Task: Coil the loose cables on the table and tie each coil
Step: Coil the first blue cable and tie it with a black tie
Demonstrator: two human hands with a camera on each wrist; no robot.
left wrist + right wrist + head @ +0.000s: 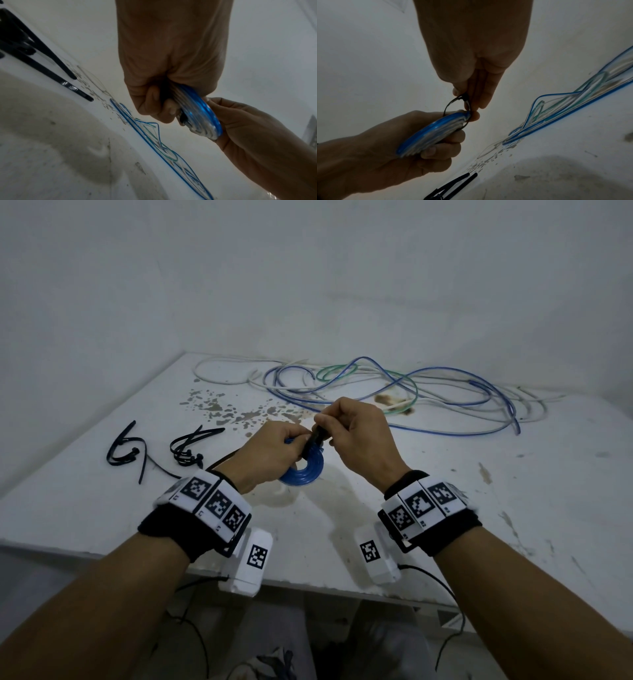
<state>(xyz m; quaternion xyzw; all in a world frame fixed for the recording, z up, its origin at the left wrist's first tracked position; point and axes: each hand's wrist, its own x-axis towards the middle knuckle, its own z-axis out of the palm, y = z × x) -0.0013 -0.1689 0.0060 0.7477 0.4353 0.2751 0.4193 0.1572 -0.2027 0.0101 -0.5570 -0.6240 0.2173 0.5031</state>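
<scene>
My left hand (pixel 274 451) grips a tight blue cable coil (pixel 305 472) a little above the table, fingers curled round its rim; the blue coil (pixel 204 112) shows edge-on in the left wrist view. A black zip tie (pixel 453 106) loops round the top of the blue coil (pixel 429 134). My right hand (pixel 352 433) pinches the tie at its head, just above the coil. Loose blue, green and white cables (pixel 394 392) lie tangled at the back of the table.
Spare black zip ties (pixel 154 451) lie in two small bunches at the left of the white table (pixel 513 508). Brown stains mark the middle and back. Walls close the table in behind and to the left. Its front edge is near my wrists.
</scene>
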